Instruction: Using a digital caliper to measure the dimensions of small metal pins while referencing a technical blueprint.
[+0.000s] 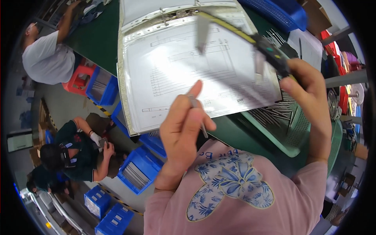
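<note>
in the head view, the work looks to be partway through a single piece: a slim metal rod (204,132) is in hand and a caliper (270,51) is out, but the two are well apart, the rod not between the caliper's jaws. many metal rods (272,117) lie loose in a pale green basket (288,150) on the right side of the dark green table (231,129); whether these are handled or waiting cannot be told, so neither can the amount left.

the left hand (182,129) pinches the rod between thumb and fingers, its index finger raised toward the drawing sheet (168,64). the right hand (307,84) is closed around the caliper's near right end, its beam slanting to the far left over the sheet.

the rod sits near the middle of the scene, over the near edge of the open ring binder (126,98). it looks straight, thin and grey, tilted, its lower end sticking out below the thumb; the fingers hide part of it, and its finer shape is too small to tell. the caliper, black and yellow with a metal jaw, is blurred.
</note>
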`<control>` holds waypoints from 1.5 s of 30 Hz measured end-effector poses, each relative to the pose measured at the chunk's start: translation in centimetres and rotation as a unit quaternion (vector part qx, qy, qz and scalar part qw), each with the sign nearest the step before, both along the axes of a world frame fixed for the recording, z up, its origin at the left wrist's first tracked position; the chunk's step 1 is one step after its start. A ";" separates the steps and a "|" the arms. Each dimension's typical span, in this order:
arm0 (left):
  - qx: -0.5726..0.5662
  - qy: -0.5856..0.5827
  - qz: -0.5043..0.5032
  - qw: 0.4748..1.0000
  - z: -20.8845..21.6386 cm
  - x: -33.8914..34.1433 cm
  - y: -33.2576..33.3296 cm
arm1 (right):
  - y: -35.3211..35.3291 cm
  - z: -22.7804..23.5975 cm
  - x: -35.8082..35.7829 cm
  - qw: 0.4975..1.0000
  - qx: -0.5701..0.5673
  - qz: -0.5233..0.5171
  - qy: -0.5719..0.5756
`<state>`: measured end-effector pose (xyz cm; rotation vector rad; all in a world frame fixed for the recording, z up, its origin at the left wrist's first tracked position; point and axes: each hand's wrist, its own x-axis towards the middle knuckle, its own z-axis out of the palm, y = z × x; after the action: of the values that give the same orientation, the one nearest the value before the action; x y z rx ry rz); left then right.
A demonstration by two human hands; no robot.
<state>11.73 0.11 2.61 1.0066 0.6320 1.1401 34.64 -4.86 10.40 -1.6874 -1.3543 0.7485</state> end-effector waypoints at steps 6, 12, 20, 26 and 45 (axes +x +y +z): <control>0.064 0.061 -0.136 0.987 1.5 2.0 0.0 | 2.7 0.2 -2.3 0.972 -0.143 0.151 0.113; 0.063 0.077 -0.159 0.982 1.3 2.3 0.3 | 2.8 0.3 -2.2 0.964 -0.165 0.196 0.074; -0.013 -0.084 -0.098 0.992 -0.3 1.9 0.1 | 2.3 -0.2 -1.9 0.976 -0.111 0.163 0.087; -0.043 -0.105 0.011 0.993 0.0 3.1 -0.3 | 1.7 0.0 -2.7 0.987 -0.058 0.143 0.034; -0.001 -0.015 0.084 0.996 -0.2 1.2 -0.3 | -1.1 2.4 -0.6 0.910 0.181 0.008 -0.372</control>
<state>12.89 -0.21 2.38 0.9472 0.7037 1.2987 34.04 -5.98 12.83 -1.7109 -1.8711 -0.1943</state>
